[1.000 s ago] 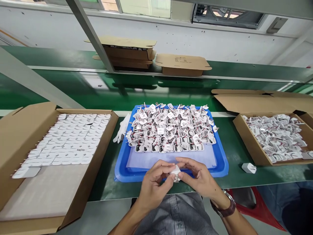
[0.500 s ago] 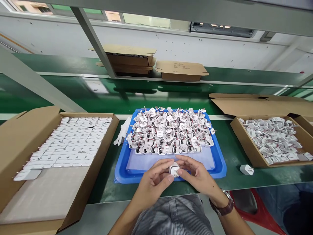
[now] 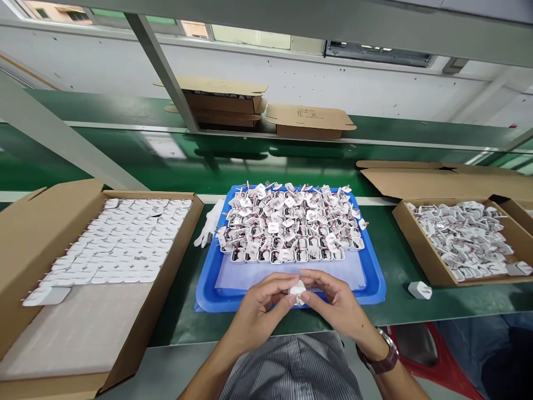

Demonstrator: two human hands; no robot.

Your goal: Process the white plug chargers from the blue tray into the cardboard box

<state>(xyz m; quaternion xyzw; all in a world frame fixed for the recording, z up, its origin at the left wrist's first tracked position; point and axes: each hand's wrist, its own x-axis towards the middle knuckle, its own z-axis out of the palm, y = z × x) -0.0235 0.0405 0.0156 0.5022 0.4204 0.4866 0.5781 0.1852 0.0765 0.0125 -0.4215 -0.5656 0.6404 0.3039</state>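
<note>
Printed lines mark the lid of a brown cardboard box (image 3: 310,116) on the back shelf, too small to read. Both hands meet in front of the person, at the near edge of a smooth blue plastic tray (image 3: 377,283): the left hand (image 3: 264,308) and right hand (image 3: 339,308) pinch one glossy white plug housing (image 3: 297,289), boxy with rounded corners, between their fingertips. Behind it, open white housings (image 3: 287,222) with thin wires crowd the tray above a pale sheet (image 3: 233,278). Half a second ago a dark gap showed around the held housing's pronged face; now it is tipped, its white top uppermost and prongs toward the person.
</note>
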